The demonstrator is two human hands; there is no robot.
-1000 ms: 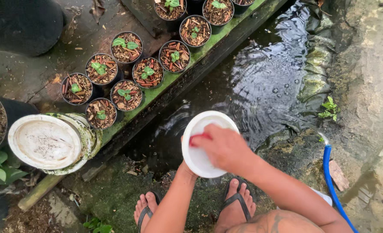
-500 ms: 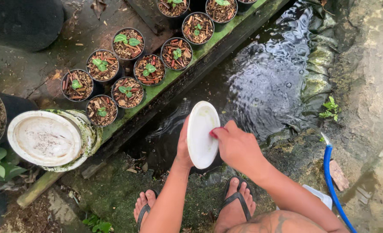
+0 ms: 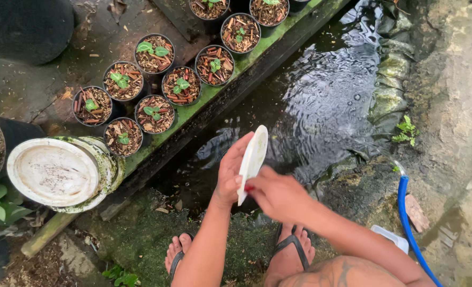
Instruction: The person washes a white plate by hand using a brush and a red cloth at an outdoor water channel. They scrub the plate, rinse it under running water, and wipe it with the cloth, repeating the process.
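Wet mossy ground, both hands (image 3: 257,183) gripping white plate (image 3: 253,159), seedling pots (image 3: 153,82) nearby.

Setting: outdoor garden nursery. Small black plastic seedling pots (image 3: 154,114) clustered left of water-filled concrete channel (image 3: 321,106); blue hose (image 3: 406,212) right of channel; mossy ground.

At centre frame the left hand (image 3: 229,175) holds a white plate (image 3: 253,159) turned nearly edge-on, while the right hand (image 3: 279,195) touches its lower edge. Rippling dark water (image 3: 321,101) fills the channel beyond. Small black seedling pots (image 3: 153,114) stand in the upper left, stacked white plates (image 3: 55,172) lie at left, and a blue hose (image 3: 408,228) runs at lower right.
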